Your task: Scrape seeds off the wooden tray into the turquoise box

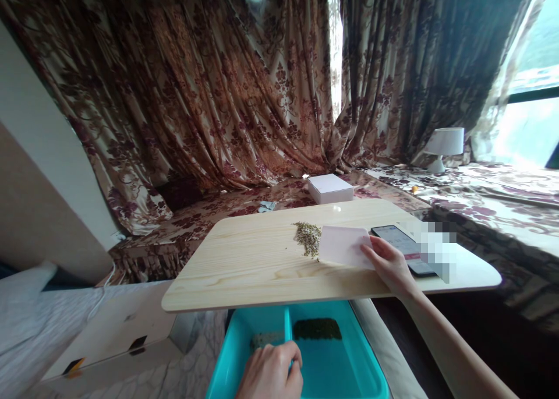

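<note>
My right hand (391, 268) pinches the right end of a thin white plastic card (345, 246) over the wooden tabletop (244, 259). The card's left edge is right beside a small heap of greenish and pale grains (308, 239), which look like seeds or beans. Below the table's near edge, my left hand (273, 371) is over the divider of a turquoise two-part bin (340, 370). Its fingers are curled closed, and whatever they hold is hidden. Dark green grains (317, 329) lie in the bin's right compartment; a few pale bits (266, 339) are in the left one.
A phone (406, 250) lies on the table right of the card, partly behind a blurred patch. Behind the table are a white box (331, 188) and a grey-blue cloth (266, 207). A lamp (444, 145) stands back right; a large carton (117, 335) is at left.
</note>
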